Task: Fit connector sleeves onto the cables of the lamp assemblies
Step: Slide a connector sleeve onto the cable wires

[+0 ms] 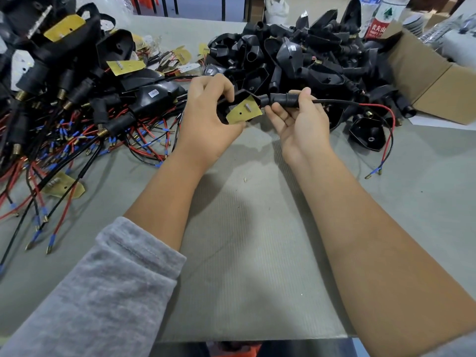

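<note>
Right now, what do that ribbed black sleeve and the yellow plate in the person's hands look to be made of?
The ribbed black sleeve, held by the right hand, looks like matte moulded rubber or soft plastic: dull sheen, moulded ridges. The yellow plate, at the left hand, looks like thin, flat circuit-board laminate with a small hole and a grey part; it could be card.

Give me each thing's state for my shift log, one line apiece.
Left hand: grips the lamp.
Right hand: pinches the sleeve.
Lamp: held above the table, yellow board showing.
Sleeve: on the cable, against the lamp's neck.
Cable: threaded through, ends hanging free.
Box: open.
</note>
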`<move>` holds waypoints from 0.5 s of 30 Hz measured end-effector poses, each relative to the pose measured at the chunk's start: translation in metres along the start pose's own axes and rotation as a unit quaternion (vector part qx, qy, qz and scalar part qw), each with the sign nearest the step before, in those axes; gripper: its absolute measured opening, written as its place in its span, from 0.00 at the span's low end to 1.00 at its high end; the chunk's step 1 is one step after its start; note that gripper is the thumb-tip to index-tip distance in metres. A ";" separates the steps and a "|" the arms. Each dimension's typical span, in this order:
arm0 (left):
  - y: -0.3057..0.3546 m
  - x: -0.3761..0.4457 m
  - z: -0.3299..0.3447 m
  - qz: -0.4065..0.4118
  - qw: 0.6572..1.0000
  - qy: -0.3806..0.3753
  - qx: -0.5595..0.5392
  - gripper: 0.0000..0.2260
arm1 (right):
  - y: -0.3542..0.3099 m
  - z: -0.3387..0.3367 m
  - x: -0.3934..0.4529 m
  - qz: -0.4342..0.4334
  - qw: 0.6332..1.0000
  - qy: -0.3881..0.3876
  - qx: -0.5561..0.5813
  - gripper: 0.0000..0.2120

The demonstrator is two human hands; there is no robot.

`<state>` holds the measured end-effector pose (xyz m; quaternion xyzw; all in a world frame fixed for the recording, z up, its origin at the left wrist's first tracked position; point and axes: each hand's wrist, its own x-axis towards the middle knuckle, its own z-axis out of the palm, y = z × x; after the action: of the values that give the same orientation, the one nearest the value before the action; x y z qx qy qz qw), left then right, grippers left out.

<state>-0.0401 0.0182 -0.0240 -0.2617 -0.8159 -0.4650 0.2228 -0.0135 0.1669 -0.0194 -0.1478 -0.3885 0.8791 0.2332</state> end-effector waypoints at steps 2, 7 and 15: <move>0.002 0.000 -0.001 0.023 0.999 0.022 -0.001 0.10 | 0.000 0.000 0.001 0.006 1.000 0.001 0.012 0.12; 0.003 0.001 -0.001 -0.022 0.999 0.020 -0.025 0.06 | -0.001 0.002 -0.002 0.012 1.000 -0.018 0.005 0.13; -0.001 0.007 0.000 -0.208 0.953 0.027 -0.217 0.13 | 0.001 0.007 -0.007 0.003 0.997 -0.059 -0.044 0.12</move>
<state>-0.0460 0.0190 -0.0200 -0.1158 -0.7254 -0.6737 0.0808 -0.0112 0.1587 -0.0152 -0.1068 -0.4391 0.8693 0.2001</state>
